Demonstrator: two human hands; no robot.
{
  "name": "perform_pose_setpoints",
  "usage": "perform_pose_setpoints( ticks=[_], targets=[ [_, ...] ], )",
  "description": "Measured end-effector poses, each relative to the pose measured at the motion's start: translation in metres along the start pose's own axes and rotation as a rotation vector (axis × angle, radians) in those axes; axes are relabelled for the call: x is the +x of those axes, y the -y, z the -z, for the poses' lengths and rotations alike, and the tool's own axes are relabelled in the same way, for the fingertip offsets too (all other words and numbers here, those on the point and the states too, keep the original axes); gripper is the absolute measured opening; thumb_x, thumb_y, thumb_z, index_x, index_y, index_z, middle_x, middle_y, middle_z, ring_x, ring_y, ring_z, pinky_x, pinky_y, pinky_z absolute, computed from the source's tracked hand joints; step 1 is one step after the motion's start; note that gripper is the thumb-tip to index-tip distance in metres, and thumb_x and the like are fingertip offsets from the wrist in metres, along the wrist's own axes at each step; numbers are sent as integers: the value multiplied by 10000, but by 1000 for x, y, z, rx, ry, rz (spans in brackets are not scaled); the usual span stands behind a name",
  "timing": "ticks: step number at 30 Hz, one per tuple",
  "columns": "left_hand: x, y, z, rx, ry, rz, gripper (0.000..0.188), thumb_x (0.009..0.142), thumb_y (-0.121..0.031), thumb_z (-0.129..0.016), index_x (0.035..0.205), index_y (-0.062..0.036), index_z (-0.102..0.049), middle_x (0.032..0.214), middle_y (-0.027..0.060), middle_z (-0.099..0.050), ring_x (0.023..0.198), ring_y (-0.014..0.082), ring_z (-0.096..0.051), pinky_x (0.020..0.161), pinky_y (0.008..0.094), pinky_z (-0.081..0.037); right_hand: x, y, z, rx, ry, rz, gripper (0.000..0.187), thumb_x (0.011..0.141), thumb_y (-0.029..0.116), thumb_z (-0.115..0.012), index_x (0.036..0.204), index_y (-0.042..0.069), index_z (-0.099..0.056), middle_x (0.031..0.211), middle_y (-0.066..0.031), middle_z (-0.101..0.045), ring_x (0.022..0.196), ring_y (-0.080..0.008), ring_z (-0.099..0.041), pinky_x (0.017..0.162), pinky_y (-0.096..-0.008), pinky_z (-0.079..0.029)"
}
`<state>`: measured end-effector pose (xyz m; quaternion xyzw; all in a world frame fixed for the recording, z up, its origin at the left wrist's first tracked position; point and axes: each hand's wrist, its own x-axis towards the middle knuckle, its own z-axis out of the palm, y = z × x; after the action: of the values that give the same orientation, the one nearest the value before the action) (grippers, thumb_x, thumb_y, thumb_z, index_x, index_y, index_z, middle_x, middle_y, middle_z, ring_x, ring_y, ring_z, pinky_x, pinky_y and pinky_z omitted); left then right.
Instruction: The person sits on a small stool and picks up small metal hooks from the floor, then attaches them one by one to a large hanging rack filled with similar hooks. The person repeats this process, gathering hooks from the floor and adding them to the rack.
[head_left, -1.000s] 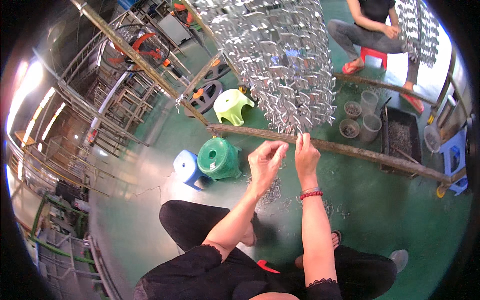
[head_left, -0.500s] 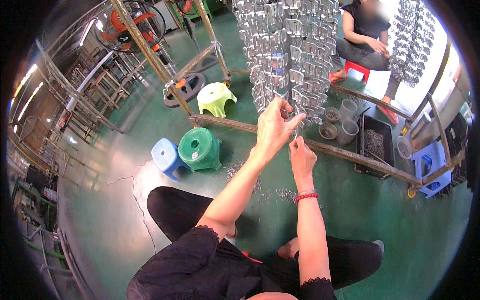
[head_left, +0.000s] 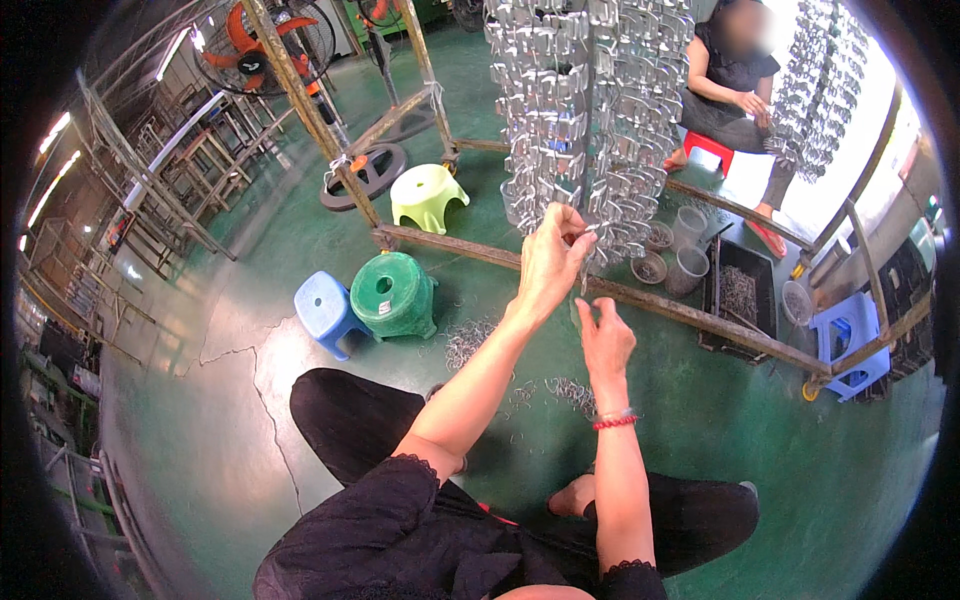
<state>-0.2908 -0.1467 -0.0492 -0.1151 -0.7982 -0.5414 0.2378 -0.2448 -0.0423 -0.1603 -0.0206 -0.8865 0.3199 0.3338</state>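
A tall hanging cluster of shiny silver metal parts fills the upper middle. At its lower end my left hand is closed, thumb and fingers pinching one of the silver parts. Just below and to the right is my right hand, its thumb and forefinger pinched together. A thin silver piece shows between the two hands; whether the right fingertips grip it is too small to tell. Small loose metal hooks lie on the green floor beneath my forearms, with another pile near my right wrist.
A rusty frame bar crosses behind my hands. Beyond it stand plastic cups and a black crate of small metal pieces. Green, blue and lime stools are at left. Another person sits by a second hanging cluster.
Both my hands have come down a little, the right one farther from the left. The seated person's hand has moved to the second cluster. The whole view has shifted slightly.
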Motion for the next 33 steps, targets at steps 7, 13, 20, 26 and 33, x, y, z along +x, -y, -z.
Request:
perform_pose_setpoints(
  ticks=[7, 13, 20, 26, 33],
  targets=[
    [3, 13, 15, -60, 141, -11, 231, 792, -54, -648, 946, -37, -478, 860, 75, -642, 796, 126, -605, 672, 282, -465, 87, 35, 75, 645, 87, -137, 246, 865, 190, -595, 1031, 9, -604, 517, -14, -445, 442, -57, -420, 412, -247, -343],
    [11, 15, 19, -179, 299, -58, 246, 800, -37, -638, 976, -27, -468, 927, 70, -612, 879, 136, -601, 744, 276, -481, 138, 51, 90, 704, 489, -166, 211, 827, 150, -638, 956, -16, -635, 614, 11, -545, 492, -29, -444, 421, -192, -345],
    [11, 9, 35, 99, 40, -251, 309, 716, -118, -726, 954, -34, -547, 875, 66, -606, 812, 192, -597, 710, 312, -473, 132, 48, 78, 533, 324, -31, 145, 788, 117, -659, 859, -9, -649, 617, -2, -583, 534, -43, -491, 485, -216, -400],
    [21, -28, 30, 107, -91, -320, 239, 695, -194, -730, 824, -28, -616, 782, 91, -604, 750, 247, -566, 675, 353, -457, 123, 50, 72, 479, 152, 31, 149, 771, 111, -668, 852, -13, -655, 673, -70, -632, 565, -88, -544, 541, -243, -437],
    [37, -11, 12, 79, -28, -388, 171, 729, -187, -624, 737, -15, -632, 724, 156, -615, 699, 308, -588, 659, 414, -460, 127, 54, 92, 401, 256, 74, 249, 805, 212, -649, 999, 58, -669, 829, -13, -647, 645, -63, -504, 600, -210, -424]
  ],
)
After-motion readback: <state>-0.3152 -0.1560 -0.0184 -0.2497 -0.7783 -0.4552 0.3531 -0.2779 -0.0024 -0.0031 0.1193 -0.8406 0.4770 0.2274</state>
